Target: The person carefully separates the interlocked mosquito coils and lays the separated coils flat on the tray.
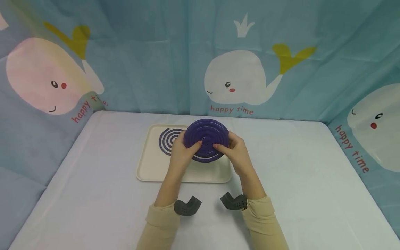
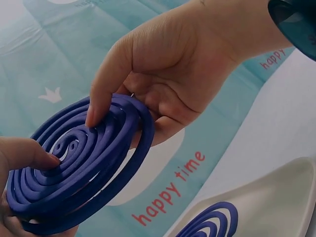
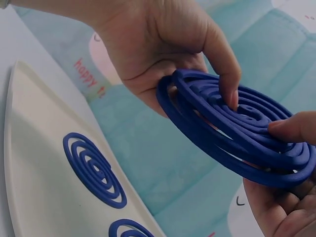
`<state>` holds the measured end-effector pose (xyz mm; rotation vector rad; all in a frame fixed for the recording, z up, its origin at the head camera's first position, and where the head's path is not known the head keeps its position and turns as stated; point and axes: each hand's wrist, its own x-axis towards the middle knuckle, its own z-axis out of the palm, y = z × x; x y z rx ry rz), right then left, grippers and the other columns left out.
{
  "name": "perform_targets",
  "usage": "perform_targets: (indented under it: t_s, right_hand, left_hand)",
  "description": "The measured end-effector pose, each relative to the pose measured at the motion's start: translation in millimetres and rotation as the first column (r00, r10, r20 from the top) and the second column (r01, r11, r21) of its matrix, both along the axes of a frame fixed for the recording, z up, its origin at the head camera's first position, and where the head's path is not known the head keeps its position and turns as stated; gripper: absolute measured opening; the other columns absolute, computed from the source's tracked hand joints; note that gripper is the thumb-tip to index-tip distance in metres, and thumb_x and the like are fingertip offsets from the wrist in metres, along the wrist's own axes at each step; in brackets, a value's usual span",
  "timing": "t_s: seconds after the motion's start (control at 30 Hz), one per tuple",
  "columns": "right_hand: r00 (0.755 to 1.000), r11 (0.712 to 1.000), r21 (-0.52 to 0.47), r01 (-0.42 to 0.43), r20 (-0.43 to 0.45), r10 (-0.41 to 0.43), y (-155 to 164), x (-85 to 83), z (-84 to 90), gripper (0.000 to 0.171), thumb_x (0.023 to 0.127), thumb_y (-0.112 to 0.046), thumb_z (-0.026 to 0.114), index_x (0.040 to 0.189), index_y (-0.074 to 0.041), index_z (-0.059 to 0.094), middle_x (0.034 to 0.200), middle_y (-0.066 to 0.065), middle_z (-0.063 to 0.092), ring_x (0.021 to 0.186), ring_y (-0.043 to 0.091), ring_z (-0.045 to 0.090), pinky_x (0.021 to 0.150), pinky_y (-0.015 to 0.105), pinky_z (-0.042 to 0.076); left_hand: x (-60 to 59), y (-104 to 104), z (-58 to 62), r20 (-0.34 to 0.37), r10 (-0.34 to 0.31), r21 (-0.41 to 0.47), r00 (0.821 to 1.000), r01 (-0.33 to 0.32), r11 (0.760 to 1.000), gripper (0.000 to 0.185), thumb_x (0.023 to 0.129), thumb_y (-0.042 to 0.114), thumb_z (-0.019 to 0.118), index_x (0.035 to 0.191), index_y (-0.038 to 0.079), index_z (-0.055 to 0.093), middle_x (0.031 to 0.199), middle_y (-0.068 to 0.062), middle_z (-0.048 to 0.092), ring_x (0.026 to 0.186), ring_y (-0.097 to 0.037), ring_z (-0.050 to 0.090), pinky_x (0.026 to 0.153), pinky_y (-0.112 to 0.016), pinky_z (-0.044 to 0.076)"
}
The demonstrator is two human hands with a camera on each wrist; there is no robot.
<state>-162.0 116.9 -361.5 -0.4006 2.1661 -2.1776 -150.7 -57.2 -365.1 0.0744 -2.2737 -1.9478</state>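
Note:
My two hands hold a blue-purple mosquito coil pair (image 1: 206, 126) tilted up above the tray (image 1: 156, 172). The left hand (image 1: 180, 149) grips its left side, thumb on the near face close to the centre. On the opposite side, the right hand (image 1: 238, 152) has its thumb pressed to the same face, with the other fingers behind the rim. Along one edge in the wrist views, an outer ring stands apart from the rest of the spirals. A flat coil (image 3: 94, 168) lies on the tray, and part of another coil (image 3: 113, 229) shows at the bottom of the right wrist view.
The cream tray has a low raised rim and stands on a white-covered table (image 1: 93, 194). A blue curtain (image 1: 156, 69) with whale prints rises behind and at both sides. Dark camera mounts (image 1: 187, 207) sit at the inner sides of both wrists.

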Motion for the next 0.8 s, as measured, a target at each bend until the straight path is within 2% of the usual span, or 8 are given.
perform_targets:
  t_s: [0.3,0.47,0.57,0.8]
  right_hand:
    - [1.000,0.999,-0.030,-0.022,0.007,0.022,1.3,0.1,-0.7,0.046,0.079,0.008,0.064,0.123,0.011,0.051,0.110,0.016,0.064,0.096,0.015,0.063,0.087,0.032,0.052]
    - [1.000,0.999,-0.020,-0.030,0.004,0.030,-1.7,0.1,-2.6,0.048,0.080,0.008,0.064,0.125,0.010,0.051,0.115,0.022,0.061,0.099,0.016,0.062,0.088,0.033,0.051]
    - [0.999,0.999,-0.024,-0.031,0.015,0.032,-1.4,-0.8,-5.0,0.048,0.080,0.008,0.064,0.126,0.009,0.050,0.115,0.017,0.062,0.100,0.015,0.062,0.089,0.033,0.051]
    - [0.999,0.996,-0.094,0.003,0.032,0.000,1.9,-4.9,-6.5,0.045,0.079,0.009,0.062,0.123,0.012,0.051,0.099,-0.001,0.068,0.093,0.015,0.065,0.085,0.030,0.052]
  left_hand:
    - [-0.4,1.2,-1.1,-0.027,0.009,-0.012,1.000,-0.009,1.000,0.045,0.078,0.007,0.070,0.120,-0.004,0.056,0.113,-0.020,0.063,0.108,-0.034,0.058,0.096,-0.044,0.045]
    - [0.4,0.8,-1.3,-0.072,0.059,-0.105,0.996,-0.066,0.992,0.041,0.076,0.008,0.070,0.114,-0.004,0.058,0.106,-0.021,0.066,0.100,-0.035,0.062,0.089,-0.045,0.049]
    - [1.7,1.2,-0.9,-0.080,0.071,-0.133,0.994,-0.081,0.988,0.040,0.076,0.009,0.070,0.112,-0.004,0.059,0.103,-0.021,0.067,0.097,-0.035,0.063,0.086,-0.045,0.050]
    - [1.1,4.3,1.5,-0.055,0.020,-0.082,0.998,-0.024,0.996,0.041,0.078,0.010,0.070,0.115,-0.005,0.058,0.107,-0.021,0.065,0.101,-0.034,0.061,0.090,-0.044,0.049]
